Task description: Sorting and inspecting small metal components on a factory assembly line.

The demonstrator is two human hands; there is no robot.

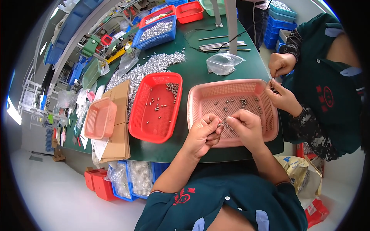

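Note:
Both my hands are over a pale pink plastic basket (pixel 194 109) at the table's front edge. My left hand (pixel 203 134) is closed, its thumb and forefinger pinching a small metal part (pixel 220 124). Just to the right, my right hand (pixel 248 129) is also closed in a pinch, fingertips facing the left hand's; whatever they hold is too small to name. Small grey metal parts (pixel 243 103) lie loose on the basket's floor beyond my hands. Left of it stands a red plastic basket (pixel 135 122) with similar parts scattered inside and heaped at its far right corner.
A co-worker's hands (pixel 283 82) work at the right edge. A heap of shiny metal parts (pixel 148 69) covers the table's back left. Behind are a blue basket (pixel 144 45), a clear bag (pixel 223 63), metal rods (pixel 219 46) and a post (pixel 232 27). Cardboard (pixel 120 134) lies left.

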